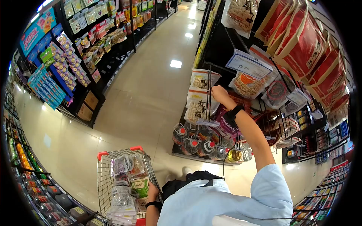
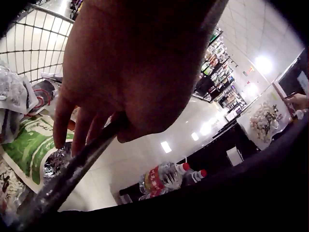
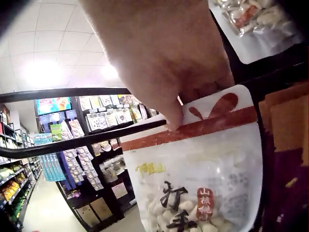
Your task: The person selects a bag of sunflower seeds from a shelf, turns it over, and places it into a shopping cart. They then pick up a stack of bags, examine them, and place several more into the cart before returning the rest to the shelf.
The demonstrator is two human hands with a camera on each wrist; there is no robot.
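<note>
Red-banded snack pouch [image 3: 203, 183] hangs on the peg hook [image 1: 208, 94], right-side shelf. Pick step: the right hand [image 1: 218, 92] has its grip pinching the pouch's top edge. The left hand [image 1: 152, 190] is clenched round the cart handle [image 2: 72, 174]. Next move likely needs a straight slide off the hook.

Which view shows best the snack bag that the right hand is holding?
Right wrist: the snack bag is close, its print clear. Head shows it small on its hook; left wrist, distant and blurred.

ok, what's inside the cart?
Cart holds clear bags, a green-labelled pouch and more clear packs. Whatever lies beneath them is covered. Left hand grips its handle.
</note>
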